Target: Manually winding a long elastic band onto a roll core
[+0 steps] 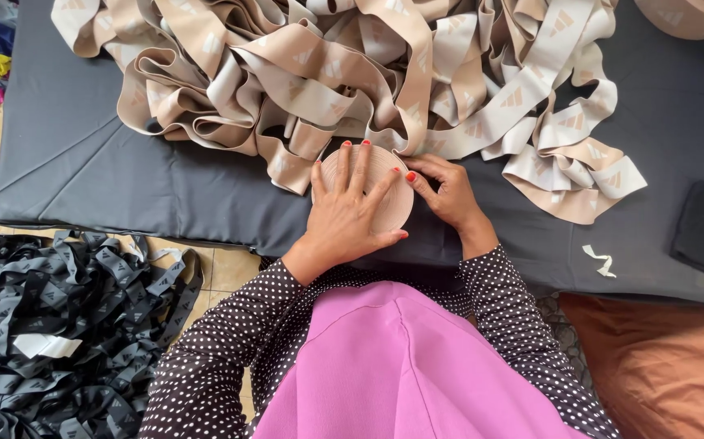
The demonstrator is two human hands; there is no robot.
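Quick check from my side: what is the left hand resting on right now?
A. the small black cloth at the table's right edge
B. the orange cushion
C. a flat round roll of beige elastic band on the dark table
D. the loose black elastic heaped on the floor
C: the left hand lies flat, fingers spread, on the wound beige roll, while the right hand touches its edge beside the loose beige band pile.
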